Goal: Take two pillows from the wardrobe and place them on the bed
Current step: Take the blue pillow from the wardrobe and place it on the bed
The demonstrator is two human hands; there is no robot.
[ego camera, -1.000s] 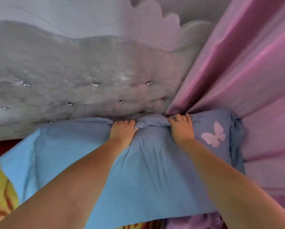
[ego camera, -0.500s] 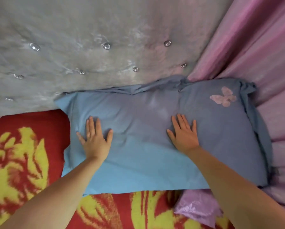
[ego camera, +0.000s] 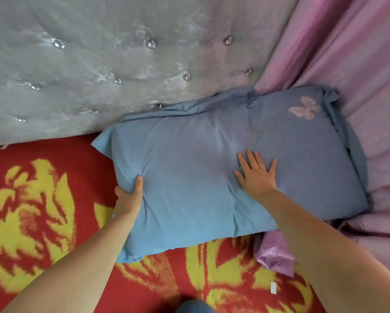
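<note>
A blue pillow with a pale pink butterfly near its far right corner lies flat on the bed, its far edge against the headboard. My left hand grips the pillow's left edge, thumb on top and fingers tucked under it. My right hand lies flat on the pillow's middle with its fingers spread. I see only this one pillow; the wardrobe is out of view.
The bed carries a red blanket with yellow flowers. A grey tufted headboard with crystal buttons rises behind. A pink curtain hangs at the right, and a fold of lilac satin cloth sticks out beneath the pillow's near right corner.
My left hand has slid from the pillow's top to its left edge and closed on it. My right hand stays flat on the pillow. A second ago both hands gripped its far edge.
</note>
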